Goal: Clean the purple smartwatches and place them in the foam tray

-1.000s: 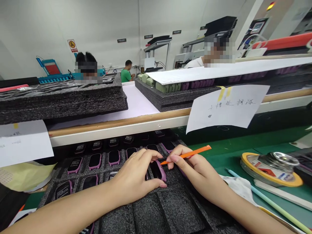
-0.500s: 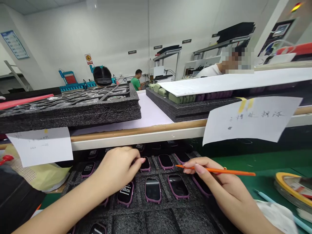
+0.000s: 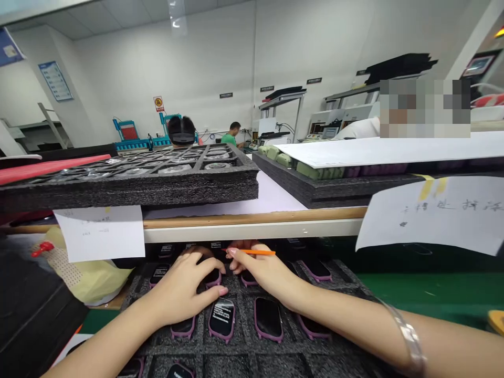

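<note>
Smartwatches with purple cases sit face up in the slots of a black foam tray [image 3: 236, 344]. My left hand [image 3: 189, 294] rests over the tray with its thumb and fingers apart, around one smartwatch [image 3: 213, 278] in the second visible row. Just right of it, my right hand [image 3: 263, 270] pinches a thin, pointed orange stick [image 3: 258, 252], its tip pointing left near the left fingertips. Under the right hand another smartwatch [image 3: 249, 278] is partly hidden. Nearer to me, one smartwatch [image 3: 221, 318] shows white text, while the smartwatch beside it [image 3: 268, 318] has a dark screen.
A shelf edge [image 3: 252, 231] crosses just above my hands, with paper notes [image 3: 100, 233] hanging from it. On the shelf lie a stack of black foam trays [image 3: 197, 189] and another foam tray [image 3: 315, 194] with green and purple pieces. People sit farther back.
My right hand has moved left with the orange stick, from the tray's right side to beside my left hand. My left hand's fingers have spread. The camera view has shifted.
</note>
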`<state>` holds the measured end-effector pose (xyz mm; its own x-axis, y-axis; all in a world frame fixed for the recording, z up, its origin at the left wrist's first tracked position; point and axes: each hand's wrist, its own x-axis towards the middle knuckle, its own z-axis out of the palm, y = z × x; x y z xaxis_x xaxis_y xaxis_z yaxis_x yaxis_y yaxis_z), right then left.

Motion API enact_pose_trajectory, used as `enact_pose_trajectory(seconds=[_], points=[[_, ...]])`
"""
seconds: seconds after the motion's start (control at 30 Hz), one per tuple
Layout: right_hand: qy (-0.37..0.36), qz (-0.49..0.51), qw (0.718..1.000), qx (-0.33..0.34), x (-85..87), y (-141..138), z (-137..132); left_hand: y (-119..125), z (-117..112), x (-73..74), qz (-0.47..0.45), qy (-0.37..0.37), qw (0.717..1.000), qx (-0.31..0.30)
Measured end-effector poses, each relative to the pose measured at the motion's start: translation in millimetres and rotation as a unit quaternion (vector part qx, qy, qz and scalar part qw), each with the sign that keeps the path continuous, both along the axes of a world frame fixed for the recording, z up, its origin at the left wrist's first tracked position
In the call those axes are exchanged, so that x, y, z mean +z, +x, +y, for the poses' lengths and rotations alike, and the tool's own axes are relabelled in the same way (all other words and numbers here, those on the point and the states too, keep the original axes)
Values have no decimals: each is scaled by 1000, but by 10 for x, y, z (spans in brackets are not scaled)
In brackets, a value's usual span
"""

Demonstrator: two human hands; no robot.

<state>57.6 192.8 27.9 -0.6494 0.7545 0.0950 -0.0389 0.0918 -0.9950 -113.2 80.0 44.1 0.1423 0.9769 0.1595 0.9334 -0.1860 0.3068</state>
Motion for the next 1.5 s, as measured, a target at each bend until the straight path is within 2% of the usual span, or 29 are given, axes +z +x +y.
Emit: enact_pose_trajectory(seconds=[0.07, 0.17, 0.47, 0.67, 0.87, 1.37, 1.5], points=[[-9, 6, 1000, -3, -90, -157, 68, -34, -32, 2, -24, 2, 1000, 2], [-17, 16, 1000, 8, -149, -202, 116, -76, -45, -6, -60, 4, 998, -13], [-2, 14, 999, 45, -126, -133, 85, -156, 14, -40, -132, -2, 991, -8], [20, 4, 998, 54, -123, -136, 76, -153, 36, -52, -136, 6, 991, 6], [31, -11, 997, 75, -104, -136, 70, -147, 50, -99, -163, 5, 985, 58], [42, -37, 995, 86, -101, -135, 86, -159, 85, -139, -169, -4, 984, 50], [31, -22, 995, 87, -116, -140, 108, -116, 23, -90, -164, 23, 985, 52]])
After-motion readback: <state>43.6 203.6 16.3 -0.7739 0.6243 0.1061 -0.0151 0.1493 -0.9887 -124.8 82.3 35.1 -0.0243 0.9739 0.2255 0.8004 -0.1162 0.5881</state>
